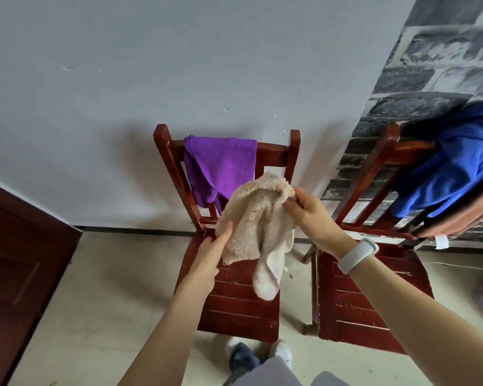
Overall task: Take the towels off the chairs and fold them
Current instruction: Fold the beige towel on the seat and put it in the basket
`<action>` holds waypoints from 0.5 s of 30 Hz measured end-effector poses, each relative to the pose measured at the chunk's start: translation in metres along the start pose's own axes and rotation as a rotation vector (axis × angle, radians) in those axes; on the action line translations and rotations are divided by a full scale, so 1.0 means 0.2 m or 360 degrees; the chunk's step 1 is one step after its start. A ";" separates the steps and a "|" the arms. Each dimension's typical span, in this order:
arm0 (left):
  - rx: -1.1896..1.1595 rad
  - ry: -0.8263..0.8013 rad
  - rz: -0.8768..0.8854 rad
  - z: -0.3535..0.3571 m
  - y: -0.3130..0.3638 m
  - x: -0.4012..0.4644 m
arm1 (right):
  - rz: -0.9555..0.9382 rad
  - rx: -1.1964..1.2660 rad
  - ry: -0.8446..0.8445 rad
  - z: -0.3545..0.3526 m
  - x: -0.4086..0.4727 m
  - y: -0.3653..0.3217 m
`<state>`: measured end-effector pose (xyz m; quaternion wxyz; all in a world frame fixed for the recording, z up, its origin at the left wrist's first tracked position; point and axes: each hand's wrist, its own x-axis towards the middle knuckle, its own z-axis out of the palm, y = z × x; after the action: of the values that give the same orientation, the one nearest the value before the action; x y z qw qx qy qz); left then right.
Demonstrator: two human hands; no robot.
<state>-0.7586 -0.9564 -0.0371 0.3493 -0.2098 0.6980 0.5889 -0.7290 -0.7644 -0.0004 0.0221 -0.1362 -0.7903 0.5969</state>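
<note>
Both hands, left hand (207,260) and right hand (310,215), pinch the beige towel (254,227) with closed fingers, spreading it above the near chair (234,302) to fold.

Both arms reach forward, left hand (207,260) and right hand (308,215) closed, gripping.

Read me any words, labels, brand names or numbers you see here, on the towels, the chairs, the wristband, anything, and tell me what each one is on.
No readable text anywhere in this view.
White tag hanging below the brown towel on the right chair: too small and blurred to read.
White wristband on the right hand: no visible markings.
Beige towel, purple towel, blue towel: no print or label showing.
</note>
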 end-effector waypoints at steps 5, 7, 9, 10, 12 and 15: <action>-0.0374 -0.0379 -0.0140 0.03 0.02 0.02 | 0.0162 0.0103 0.0143 -0.08 0.00 0.00; -0.0482 -0.0348 0.0082 0.05 0.04 0.05 | 0.0232 0.0120 0.0133 -0.11 -0.02 0.01; -0.0585 -0.0253 0.0225 0.06 0.07 0.08 | 0.0293 0.0148 0.0126 -0.14 -0.03 0.03; -0.0625 -0.0258 0.0227 0.08 0.09 0.09 | 0.0317 0.0148 0.0114 -0.16 -0.03 0.04; -0.0624 -0.0305 0.0132 0.11 0.11 0.10 | 0.0350 0.0142 0.0053 -0.20 -0.04 0.05; -0.0573 -0.0349 -0.0118 0.18 0.09 0.12 | 0.0328 0.0206 -0.0059 -0.23 -0.05 0.06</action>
<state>-0.7782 -0.9139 -0.0458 0.4013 -0.2291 0.5312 0.7101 -0.7089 -0.7208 0.0027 -0.0454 -0.2040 -0.7323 0.6481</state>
